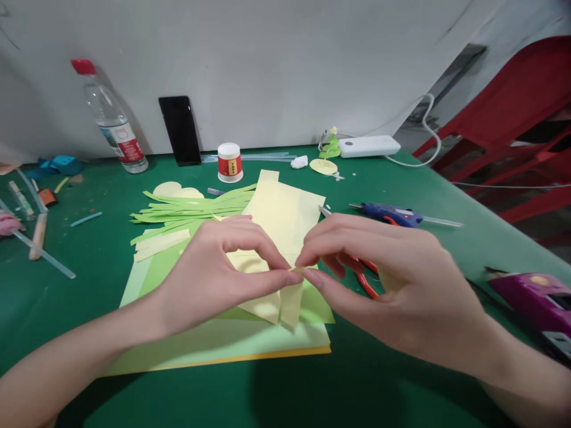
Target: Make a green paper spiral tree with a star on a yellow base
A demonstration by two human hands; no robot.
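Both hands meet over the paper stack, thumbs and forefingers pinching the top end of a pale yellow paper strip point(291, 306). My left hand point(223, 264) grips it from the left. From the right, my right hand point(383, 279) pinches the same end, its fingertips almost touching the left ones. The strip hangs down from the fingers. Under the hands lie pale yellow paper pieces point(285, 214) and light green sheets point(214, 342). Thin green paper strips point(191, 208) lie in a bundle behind the left hand. Orange-handled scissors point(366, 285) are partly hidden by the right hand.
A blue glue gun point(388, 213) and a purple glue gun point(535, 297) lie to the right. Along the wall stand a water bottle point(113, 125), a phone point(180, 131), a paper cup point(230, 162) and a white power strip point(369, 146). Glue sticks point(44, 255) lie at left.
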